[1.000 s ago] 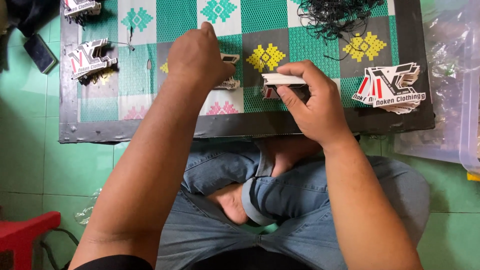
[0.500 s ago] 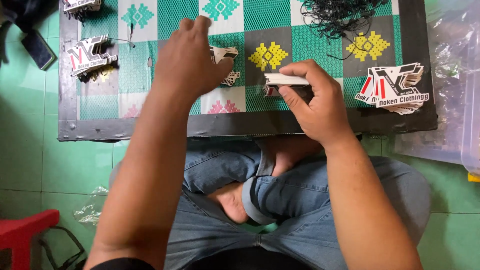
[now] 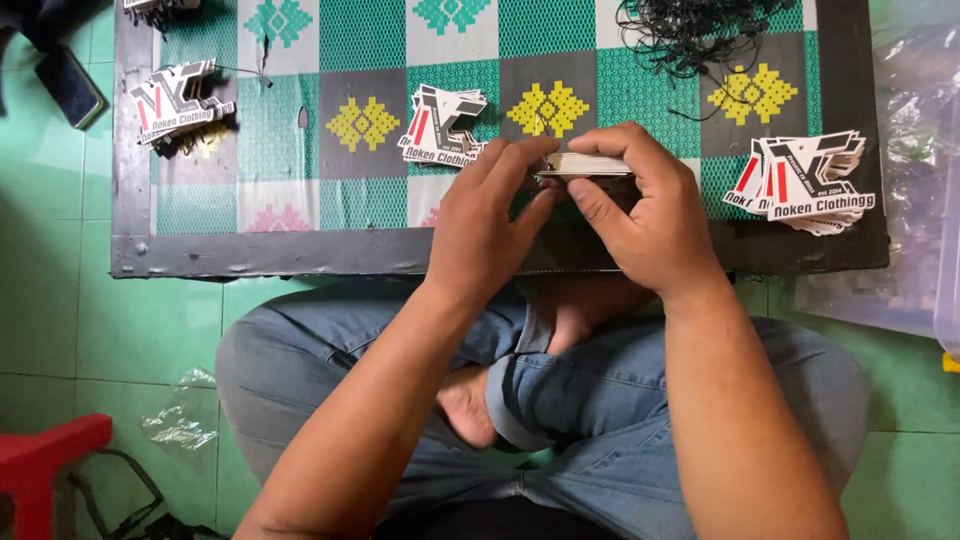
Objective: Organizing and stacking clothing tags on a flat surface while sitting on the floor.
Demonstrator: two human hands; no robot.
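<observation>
Both hands, left hand (image 3: 495,225) and right hand (image 3: 640,215), grasp a thin stack of tags (image 3: 585,165) above the surface (image 3: 300,255) near edge. Loose tag piles lie at 9 (image 3: 445,125) and 3 o'clock (image 3: 800,180); black strings (image 3: 690,30) at 1 o'clock.

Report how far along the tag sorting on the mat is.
Done, apparently: three piles of cut-out tags lie on the mat, left, middle and right. In hand: right hand grips a stack of tags, left hand touching its end. Left: that stack; the black strings lie loose.

tag piles (image 3: 442,125) flank bare mat (image 3: 300,130).
</observation>
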